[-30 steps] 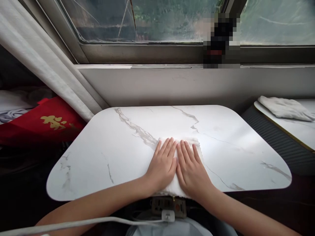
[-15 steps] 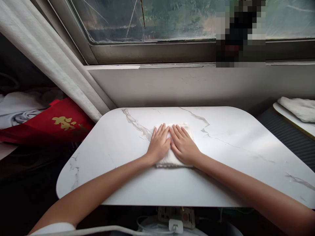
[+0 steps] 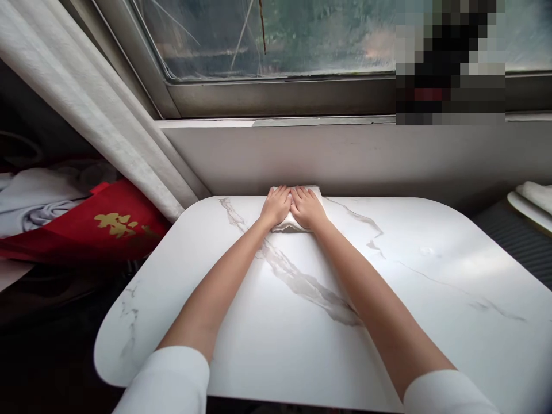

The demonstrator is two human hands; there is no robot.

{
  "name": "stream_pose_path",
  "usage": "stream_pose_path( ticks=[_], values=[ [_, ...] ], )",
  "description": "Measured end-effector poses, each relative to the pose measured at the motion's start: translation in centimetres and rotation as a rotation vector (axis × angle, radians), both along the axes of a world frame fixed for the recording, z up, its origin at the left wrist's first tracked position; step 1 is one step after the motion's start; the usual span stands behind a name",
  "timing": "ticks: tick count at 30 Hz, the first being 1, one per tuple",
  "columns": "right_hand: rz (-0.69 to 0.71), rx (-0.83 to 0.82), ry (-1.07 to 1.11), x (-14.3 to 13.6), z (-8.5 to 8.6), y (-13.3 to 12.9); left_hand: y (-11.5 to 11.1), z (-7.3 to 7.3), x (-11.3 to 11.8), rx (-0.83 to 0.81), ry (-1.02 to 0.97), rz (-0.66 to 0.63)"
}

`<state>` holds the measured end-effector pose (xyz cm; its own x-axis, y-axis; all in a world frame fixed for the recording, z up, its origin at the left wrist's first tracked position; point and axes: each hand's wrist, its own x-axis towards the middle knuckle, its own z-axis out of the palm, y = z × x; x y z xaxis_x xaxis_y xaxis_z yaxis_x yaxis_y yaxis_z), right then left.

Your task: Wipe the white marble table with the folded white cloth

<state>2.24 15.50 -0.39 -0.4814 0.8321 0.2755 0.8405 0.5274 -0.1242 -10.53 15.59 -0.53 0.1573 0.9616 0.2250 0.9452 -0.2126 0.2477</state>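
Note:
A folded white cloth lies at the far edge of the white marble-patterned table, against the wall below the window. My left hand rests flat on the cloth's left half, fingers stretched toward the wall. Beside it, my right hand presses flat on the right half, fingers also extended. The two hands touch or nearly touch at the thumbs. Both arms reach straight forward across the tabletop. Much of the cloth is hidden under the palms.
Behind the table stands a grey wall under a window. A pale curtain hangs at the left, near a red cloth with gold characters and some grey fabric. At the right lies another white cloth.
Both hands have slid the cloth forward from the middle of the table to its far edge. The arms are stretched out further, and white sleeves now show. The view has shifted slightly.

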Motion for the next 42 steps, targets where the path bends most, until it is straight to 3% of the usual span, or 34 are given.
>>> stream_pose_path(
  ticks=[5,10,15,22,27,31,34,37,42],
  values=[
    [0.014,0.005,0.006,0.4,0.1,-1.0,-1.0,0.0,0.2,-0.002,0.024,0.003],
    [0.001,-0.043,0.034,0.5,0.5,-4.8,-4.5,0.2,0.2,-0.01,0.015,-0.022],
    [0.048,-0.149,0.118,0.7,0.5,-11.5,-11.7,0.4,-0.3,0.009,0.016,-0.08],
    [0.255,-0.508,0.392,2.5,0.9,-22.5,-24.1,0.9,-1.0,0.006,0.022,-0.14],
    [0.333,-0.717,0.459,2.5,2.3,-26.4,-28.9,1.1,-1.6,0.019,0.027,-0.13],
    [0.352,-0.782,0.441,2.1,2.9,-26.2,-29.3,1.2,-2.2,-0.002,0.033,-0.114],
    [0.363,-0.706,0.393,1.4,2.4,-24.6,-27.9,1.1,-2.7,-0.022,0.039,-0.097],
    [0.322,-0.505,0.297,-0.2,1.6,-21.5,-24.5,0.8,-3.6,-0.018,0.05,-0.074],
    [0.265,-0.156,0.131,-3.9,0.4,-13.5,-15.3,0.2,-5.6,-0.002,0.064,0.007]
  ],
)
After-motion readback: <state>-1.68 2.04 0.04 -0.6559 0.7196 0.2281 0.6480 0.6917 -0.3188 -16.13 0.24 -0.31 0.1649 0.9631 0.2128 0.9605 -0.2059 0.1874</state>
